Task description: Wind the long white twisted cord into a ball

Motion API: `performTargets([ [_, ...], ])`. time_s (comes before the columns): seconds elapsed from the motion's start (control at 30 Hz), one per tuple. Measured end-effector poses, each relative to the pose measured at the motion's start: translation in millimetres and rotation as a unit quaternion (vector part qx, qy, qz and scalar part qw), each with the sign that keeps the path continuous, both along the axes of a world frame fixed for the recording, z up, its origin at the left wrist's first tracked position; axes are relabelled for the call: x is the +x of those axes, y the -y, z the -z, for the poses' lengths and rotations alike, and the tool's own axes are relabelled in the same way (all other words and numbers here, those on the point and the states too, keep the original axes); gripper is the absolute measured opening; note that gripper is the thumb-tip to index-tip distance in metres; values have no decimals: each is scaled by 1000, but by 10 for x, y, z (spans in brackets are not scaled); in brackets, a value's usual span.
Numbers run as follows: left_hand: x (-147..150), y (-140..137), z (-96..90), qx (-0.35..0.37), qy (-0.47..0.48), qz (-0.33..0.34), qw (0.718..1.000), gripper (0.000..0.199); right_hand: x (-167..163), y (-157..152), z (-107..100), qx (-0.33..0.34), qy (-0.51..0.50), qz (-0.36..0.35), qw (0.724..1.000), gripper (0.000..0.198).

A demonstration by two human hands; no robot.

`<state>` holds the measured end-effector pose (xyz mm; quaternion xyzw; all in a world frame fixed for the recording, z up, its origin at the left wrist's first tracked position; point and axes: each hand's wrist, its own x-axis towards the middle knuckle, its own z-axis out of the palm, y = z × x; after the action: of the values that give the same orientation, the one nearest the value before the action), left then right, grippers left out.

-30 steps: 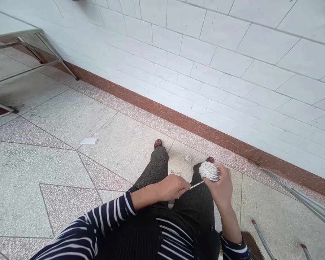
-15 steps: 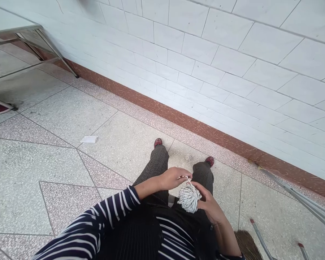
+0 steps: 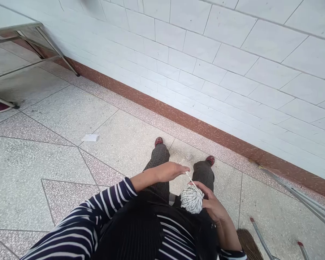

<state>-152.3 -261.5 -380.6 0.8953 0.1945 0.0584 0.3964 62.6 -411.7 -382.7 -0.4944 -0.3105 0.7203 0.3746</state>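
Observation:
A ball of white yarn flecked with dark specks (image 3: 192,199) sits in my right hand (image 3: 213,204), whose fingers curl around its right side. From the top of the ball a short strand (image 3: 190,177) runs up, taut, to my left hand (image 3: 171,171). The left fingers are pinched together on that strand; the fingertips point right, just above the ball. Both hands are in front of my lap, over the gap between my knees. The palm side of my left hand is hidden.
A metal-legged table (image 3: 52,45) stands at the upper left. White paper (image 3: 90,137) lies on the speckled floor. A tiled wall (image 3: 195,68) runs ahead. Folded metal poles (image 3: 295,193) lean at the right, with red-tipped metal legs (image 3: 260,233) and brown bristles (image 3: 247,243) below.
My left hand has pulled slightly up and left of the ball, so more strand shows between them. The ball has turned a little and shifted slightly right in my right hand.

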Motion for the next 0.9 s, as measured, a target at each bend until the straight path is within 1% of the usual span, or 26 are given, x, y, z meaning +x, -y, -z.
performTargets([
  [0.1,-11,30,-37,56,-31,26,998,42,22,-8,6,-1,-7,-19,1000,62],
  [0.17,-18,31,-35,91,-38,37,994,39,27,-12,7,0,-9,-27,1000,62],
  [0.27,-40,-20,16,122,-47,14,991,31,26,-9,-17,1,-18,-31,999,61],
  [0.4,-75,-155,118,117,-81,-57,988,23,29,27,-123,3,-38,-38,999,61],
  [0.57,13,-284,198,104,-117,-120,980,30,64,81,-282,15,-19,-28,999,64],
  [0.73,162,-357,172,122,-175,-147,966,32,158,102,-307,23,-5,16,1000,66],
  [0.8,181,-376,157,125,-178,-150,964,34,181,114,-292,18,-3,11,1000,65],
  [0.9,166,-405,172,128,-180,-161,962,35,165,131,-275,13,-7,-22,1000,62],
])
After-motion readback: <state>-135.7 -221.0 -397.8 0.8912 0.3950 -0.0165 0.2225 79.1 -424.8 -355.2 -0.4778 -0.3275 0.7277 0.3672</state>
